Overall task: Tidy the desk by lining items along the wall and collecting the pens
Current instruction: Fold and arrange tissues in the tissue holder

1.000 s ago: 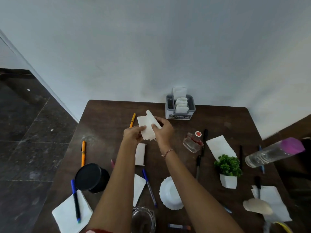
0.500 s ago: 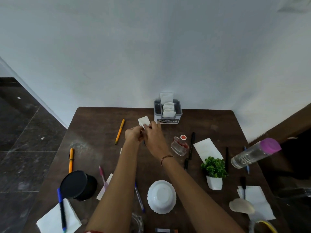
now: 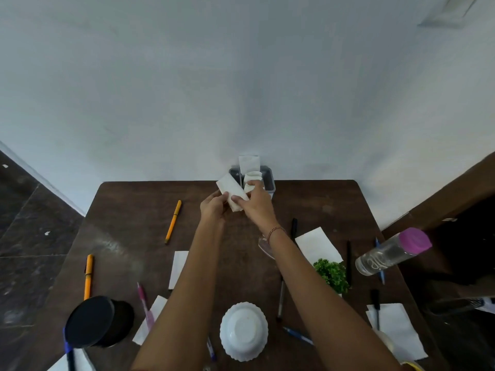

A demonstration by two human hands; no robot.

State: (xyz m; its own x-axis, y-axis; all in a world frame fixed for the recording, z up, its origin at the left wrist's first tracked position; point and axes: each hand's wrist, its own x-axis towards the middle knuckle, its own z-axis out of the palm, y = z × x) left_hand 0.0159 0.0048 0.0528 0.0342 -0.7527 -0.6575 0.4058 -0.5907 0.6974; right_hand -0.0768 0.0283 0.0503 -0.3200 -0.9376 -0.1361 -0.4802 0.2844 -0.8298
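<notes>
An orange pen (image 3: pixel 173 221) lies loose at the left of the desk (image 3: pixel 128 210). At centre, the left hand (image 3: pixel 214 207) and right hand (image 3: pixel 257 203) both pinch a folded napkin (image 3: pixel 231 190) just in front of the holder (image 3: pixel 267 178) against the wall (image 3: pixel 241 89). To the right, a flat napkin (image 3: pixel 318 245), black pen (image 3: pixel 348 259) and bottle (image 3: pixel 391 251) wait; most tidying appears undone.

dark brown wooden desk (image 3: pixel 120 236). white folded paper napkin (image 3: pixel 231 192) at 12 o'clock, grey plastic holder (image 3: pixel 267 180) behind. orange plastic pen (image 3: pixel 173 221) at 10. black round lidded tub (image 3: pixel 91 321) at 8. white scalloped bowl (image 3: pixel 243 332) at 6. green leafy plant (image 3: pixel 332 274) and clear magenta-capped bottle (image 3: pixel 393 251) at 3.
</notes>
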